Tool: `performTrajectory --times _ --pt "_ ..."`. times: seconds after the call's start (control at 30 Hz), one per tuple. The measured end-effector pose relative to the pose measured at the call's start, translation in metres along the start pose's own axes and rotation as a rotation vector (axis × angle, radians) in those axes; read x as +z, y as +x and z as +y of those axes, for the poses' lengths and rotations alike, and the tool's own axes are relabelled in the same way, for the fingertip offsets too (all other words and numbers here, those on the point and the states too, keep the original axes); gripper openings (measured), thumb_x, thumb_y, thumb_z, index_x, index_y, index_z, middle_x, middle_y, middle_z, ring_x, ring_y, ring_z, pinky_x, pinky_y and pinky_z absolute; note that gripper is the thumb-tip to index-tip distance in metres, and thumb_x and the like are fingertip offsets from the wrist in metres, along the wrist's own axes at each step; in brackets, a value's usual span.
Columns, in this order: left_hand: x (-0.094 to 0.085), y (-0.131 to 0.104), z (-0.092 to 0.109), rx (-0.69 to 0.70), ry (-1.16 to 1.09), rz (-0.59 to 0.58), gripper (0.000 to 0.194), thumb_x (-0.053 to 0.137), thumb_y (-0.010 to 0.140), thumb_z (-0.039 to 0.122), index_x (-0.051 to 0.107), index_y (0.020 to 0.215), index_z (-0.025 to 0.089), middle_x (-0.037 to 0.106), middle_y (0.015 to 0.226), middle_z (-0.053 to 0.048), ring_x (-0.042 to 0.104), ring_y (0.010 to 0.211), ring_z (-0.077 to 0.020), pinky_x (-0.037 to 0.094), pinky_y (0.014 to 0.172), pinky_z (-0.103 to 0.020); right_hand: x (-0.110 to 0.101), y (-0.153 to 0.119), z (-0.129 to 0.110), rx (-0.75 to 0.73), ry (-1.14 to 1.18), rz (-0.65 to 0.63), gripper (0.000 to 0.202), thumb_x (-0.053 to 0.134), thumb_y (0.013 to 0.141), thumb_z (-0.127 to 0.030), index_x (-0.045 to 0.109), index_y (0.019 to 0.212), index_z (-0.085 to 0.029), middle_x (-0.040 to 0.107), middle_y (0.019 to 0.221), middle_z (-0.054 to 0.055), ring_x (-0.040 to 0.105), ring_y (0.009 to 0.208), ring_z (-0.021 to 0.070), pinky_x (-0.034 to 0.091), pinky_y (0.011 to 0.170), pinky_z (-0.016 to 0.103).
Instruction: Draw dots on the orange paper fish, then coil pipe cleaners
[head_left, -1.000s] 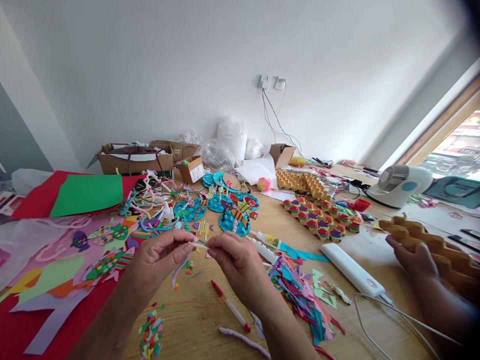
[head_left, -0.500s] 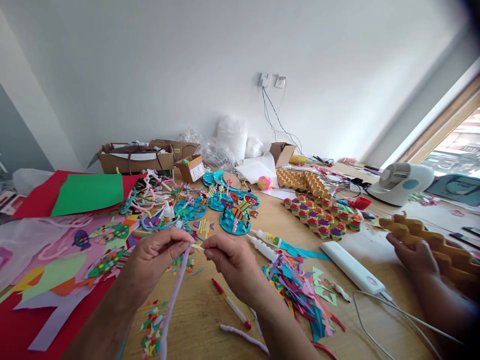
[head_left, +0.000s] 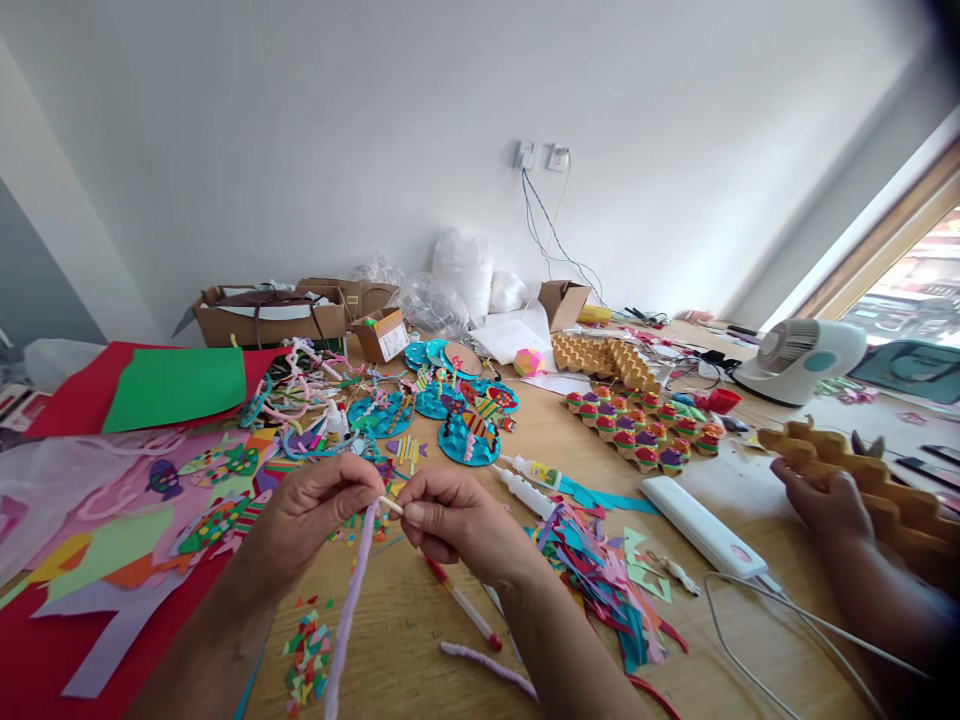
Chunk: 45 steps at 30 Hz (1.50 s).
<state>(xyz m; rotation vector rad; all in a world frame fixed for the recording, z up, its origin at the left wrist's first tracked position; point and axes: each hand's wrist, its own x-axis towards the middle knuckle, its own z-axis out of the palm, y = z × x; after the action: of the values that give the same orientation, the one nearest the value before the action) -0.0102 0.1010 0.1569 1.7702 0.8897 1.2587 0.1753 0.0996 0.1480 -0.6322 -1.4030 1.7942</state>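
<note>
My left hand (head_left: 322, 515) pinches the upper end of a lavender pipe cleaner (head_left: 349, 620), which hangs down toward the front edge of view. A short pale stick (head_left: 391, 506) spans the gap between my two hands, its left end meeting the pipe cleaner at my left fingertips. The stick's other end is pinched by the thumb and finger of my right hand (head_left: 450, 515). Whether the pipe cleaner wraps around the stick is hidden by my fingers. Below my right hand lie a red-capped pen (head_left: 466, 606) and a second lavender pipe cleaner (head_left: 487, 668).
Colourful paper strips (head_left: 600, 580) and a white power bank-like block (head_left: 705, 530) with a cable lie rightward. Glue bottles (head_left: 529, 490) and blue decorated discs (head_left: 469, 445) sit beyond my hands. At right, another person's hand (head_left: 832, 515) holds an egg carton (head_left: 874, 485).
The pale stick has turned and shows more plainly between my hands. My right fingers have shifted slightly left and curled more. The other person's knife-like dark tip now shows behind the egg carton.
</note>
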Motion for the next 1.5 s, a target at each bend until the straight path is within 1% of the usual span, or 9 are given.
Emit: performTrajectory --times 0.1,0.27,0.4,0.67,0.93,1.1,1.17,1.3,1.5 --pt "0.003 0.003 -0.002 -0.003 -0.017 0.038 0.012 0.059 0.080 0.027 0.064 0.070 0.023 0.057 0.064 0.003 0.050 0.062 -0.0119 0.038 0.057 -0.020 0.004 0.000 0.001 -0.064 -0.222 0.096 0.016 0.055 0.080 -0.033 0.053 0.079 -0.017 0.050 0.060 -0.004 0.040 0.041 0.0058 0.029 0.037 0.016" --pt "0.012 0.007 -0.008 -0.058 -0.069 0.098 0.012 0.057 0.082 0.028 0.063 0.073 0.022 0.055 0.067 0.004 0.049 0.065 -0.0114 0.039 0.060 -0.019 0.019 -0.003 0.002 -0.590 -1.030 0.420 0.018 0.061 0.079 -0.019 0.057 0.096 -0.018 0.060 0.095 0.007 0.054 0.090 0.0187 0.044 0.076 0.031" --pt "0.020 0.006 -0.010 -0.108 -0.096 0.072 0.014 0.056 0.082 0.029 0.061 0.072 0.020 0.054 0.065 0.004 0.048 0.063 -0.0106 0.038 0.058 -0.018 0.023 -0.002 0.004 -0.795 -1.265 0.400 0.013 0.049 0.088 -0.016 0.061 0.093 -0.017 0.063 0.087 0.008 0.055 0.078 0.0172 0.044 0.068 0.028" --pt "0.034 0.001 -0.007 0.045 0.001 0.091 0.011 0.055 0.082 0.022 0.062 0.074 0.023 0.061 0.065 0.005 0.056 0.063 -0.0099 0.044 0.060 -0.017 0.017 -0.005 0.000 -0.508 -0.769 0.574 0.016 0.051 0.084 -0.022 0.055 0.069 -0.018 0.058 0.066 0.000 0.051 0.062 0.0126 0.040 0.059 0.024" --pt "0.038 -0.003 -0.001 0.205 0.147 0.053 0.013 0.055 0.081 0.014 0.064 0.076 0.023 0.065 0.067 0.006 0.059 0.061 -0.0087 0.044 0.060 -0.016 0.005 0.000 -0.007 -0.113 -0.425 0.355 0.020 0.051 0.080 -0.032 0.051 0.067 -0.017 0.050 0.059 -0.002 0.046 0.054 0.0108 0.038 0.051 0.022" --pt "0.039 0.003 -0.009 -0.069 -0.154 0.273 0.006 0.063 0.076 0.025 0.064 0.073 0.020 0.061 0.061 0.004 0.056 0.058 -0.0102 0.044 0.055 -0.018 0.019 -0.015 -0.012 -0.510 -0.942 0.710 0.008 0.055 0.081 -0.022 0.056 0.074 -0.018 0.060 0.074 0.003 0.053 0.072 0.0157 0.041 0.065 0.027" --pt "0.038 0.006 -0.007 -0.165 -0.336 0.378 0.010 0.068 0.070 0.027 0.064 0.070 0.018 0.060 0.058 0.004 0.055 0.056 -0.0095 0.044 0.054 -0.017 0.030 -0.020 -0.011 -0.751 -1.067 0.663 0.010 0.052 0.085 -0.019 0.058 0.076 -0.018 0.062 0.074 0.004 0.056 0.073 0.0154 0.042 0.067 0.026" --pt "0.036 0.008 0.003 -0.239 -0.611 0.440 0.018 0.076 0.062 0.027 0.063 0.069 0.018 0.059 0.058 0.005 0.054 0.056 -0.0075 0.045 0.055 -0.016 0.038 -0.014 0.003 -0.659 -1.043 0.486 0.013 0.051 0.085 -0.014 0.062 0.082 -0.019 0.065 0.074 0.003 0.058 0.068 0.0137 0.044 0.062 0.023" --pt "0.038 0.006 0.007 -0.315 -0.734 0.351 0.021 0.078 0.062 0.027 0.061 0.069 0.017 0.056 0.055 0.004 0.049 0.052 -0.0064 0.039 0.045 -0.014 0.022 0.006 0.020 -0.738 -0.823 0.753 0.013 0.053 0.078 -0.009 0.061 0.082 -0.020 0.061 0.088 0.006 0.057 0.078 0.0152 0.046 0.059 0.024"
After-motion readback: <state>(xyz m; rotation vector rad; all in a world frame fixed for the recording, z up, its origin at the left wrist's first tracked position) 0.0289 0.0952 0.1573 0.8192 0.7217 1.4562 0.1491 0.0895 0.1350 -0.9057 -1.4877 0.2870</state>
